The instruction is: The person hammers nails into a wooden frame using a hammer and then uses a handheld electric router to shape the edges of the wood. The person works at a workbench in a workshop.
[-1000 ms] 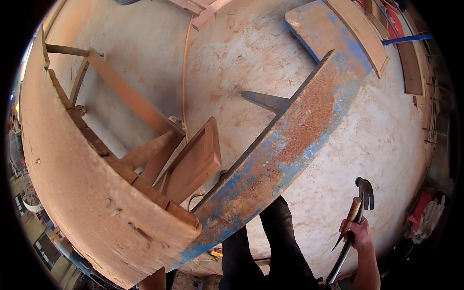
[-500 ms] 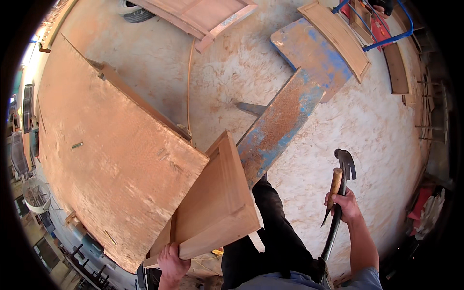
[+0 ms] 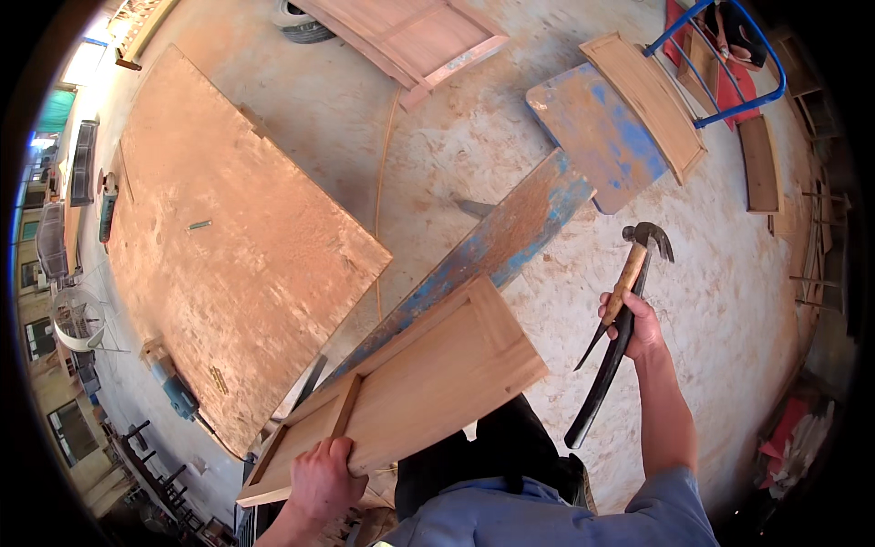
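My left hand (image 3: 324, 479) is closed around the near long edge of a framed wooden panel (image 3: 433, 387). The panel is tilted in front of my body, its recessed face and a crossbar turned up. My right hand (image 3: 642, 326) is held off to the right, its fingers wrapped round two tools together. One is a claw hammer (image 3: 606, 387) with a dark handle, head upward. The other has a wooden handle (image 3: 626, 276) and a narrow dark blade pointing down, like a chisel. A dusty blue plank bench (image 3: 524, 237) passes partly behind the panel.
A large dusty board (image 3: 264, 255) fills the left, with a small metal piece (image 3: 200, 224) on it. A blue power tool (image 3: 173, 383) lies by its near edge. Farther off are a wooden frame (image 3: 410, 41), a tire (image 3: 310, 25), and a person's hand (image 3: 723, 46) beside a blue metal frame (image 3: 775, 82).
The panel has swung out lengthwise to the right, its face turning more upward. My right hand has risen slightly with both tools, the hammer's handle end swinging left. The view has shifted.
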Demonstrator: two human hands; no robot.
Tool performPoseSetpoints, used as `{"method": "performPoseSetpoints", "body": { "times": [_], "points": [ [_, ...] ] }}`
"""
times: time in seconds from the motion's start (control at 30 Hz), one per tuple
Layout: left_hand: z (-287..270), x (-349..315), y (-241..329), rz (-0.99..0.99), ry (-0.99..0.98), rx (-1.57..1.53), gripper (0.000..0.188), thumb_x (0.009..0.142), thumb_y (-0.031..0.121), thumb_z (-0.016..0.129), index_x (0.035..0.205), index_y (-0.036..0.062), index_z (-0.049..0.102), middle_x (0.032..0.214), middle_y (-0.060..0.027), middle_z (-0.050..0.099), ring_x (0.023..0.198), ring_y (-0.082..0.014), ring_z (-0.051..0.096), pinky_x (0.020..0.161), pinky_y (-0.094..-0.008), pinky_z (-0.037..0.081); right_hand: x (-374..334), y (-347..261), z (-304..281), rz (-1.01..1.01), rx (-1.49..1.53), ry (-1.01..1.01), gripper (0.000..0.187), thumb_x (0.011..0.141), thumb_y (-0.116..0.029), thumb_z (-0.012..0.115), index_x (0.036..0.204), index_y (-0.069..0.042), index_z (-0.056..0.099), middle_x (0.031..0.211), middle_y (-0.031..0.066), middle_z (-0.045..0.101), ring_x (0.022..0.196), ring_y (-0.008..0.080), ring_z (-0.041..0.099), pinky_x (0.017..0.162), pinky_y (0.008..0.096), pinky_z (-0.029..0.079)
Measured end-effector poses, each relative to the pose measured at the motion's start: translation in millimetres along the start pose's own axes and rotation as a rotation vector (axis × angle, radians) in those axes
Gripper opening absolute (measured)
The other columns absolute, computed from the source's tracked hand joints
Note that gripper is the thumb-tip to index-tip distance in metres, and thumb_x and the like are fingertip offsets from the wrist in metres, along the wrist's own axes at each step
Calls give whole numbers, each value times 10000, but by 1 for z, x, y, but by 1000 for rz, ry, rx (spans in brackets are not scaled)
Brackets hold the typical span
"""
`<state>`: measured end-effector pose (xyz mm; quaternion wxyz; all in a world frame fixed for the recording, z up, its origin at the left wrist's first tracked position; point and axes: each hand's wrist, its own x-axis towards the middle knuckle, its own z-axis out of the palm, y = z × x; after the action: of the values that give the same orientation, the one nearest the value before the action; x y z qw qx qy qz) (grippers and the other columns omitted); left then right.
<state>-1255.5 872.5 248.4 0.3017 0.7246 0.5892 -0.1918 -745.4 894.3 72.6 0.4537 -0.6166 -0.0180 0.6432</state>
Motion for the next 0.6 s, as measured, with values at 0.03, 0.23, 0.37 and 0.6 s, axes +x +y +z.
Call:
{"method": "performPoseSetpoints", "body": {
  "times": [0.03, 0.23, 0.37, 0.6],
  "points": [
    [3, 8, -1, -22, -8, 14, 363, 662, 189, 744, 989, 79, 631, 853, -123, 669, 774, -349, 688, 671, -460, 547, 15, -2, -3, 8, 57, -18, 401, 926, -386, 695, 1076, -27, 598, 962, 116, 695, 792, 194, 677, 473, 261, 499],
    [2, 36, -15, -119, -84, 16, 402, 677, 229, 746, 1053, 108, 670, 942, -101, 702, 840, -349, 702, 723, -474, 556, 87, 33, -9, 44, 268, -12, 357, 953, -375, 680, 1144, -90, 579, 1000, 75, 688, 862, 237, 684, 513, 292, 495],
    [-2, 46, -35, -130, 60, -69, 350, 688, 216, 744, 1018, 113, 693, 900, -103, 726, 812, -344, 708, 708, -449, 566, 111, 87, 4, 126, 310, 29, 312, 938, -308, 709, 1136, -100, 589, 984, 73, 688, 863, 249, 676, 520, 294, 497],
    [-14, 59, -45, -124, 54, -96, 350, 698, 243, 768, 1002, 91, 686, 826, -109, 712, 784, -322, 713, 690, -438, 555, 126, 188, 45, 294, 461, -3, 348, 885, -358, 744, 1073, -96, 613, 969, 63, 684, 863, 260, 668, 523, 306, 506]
  ]
}}
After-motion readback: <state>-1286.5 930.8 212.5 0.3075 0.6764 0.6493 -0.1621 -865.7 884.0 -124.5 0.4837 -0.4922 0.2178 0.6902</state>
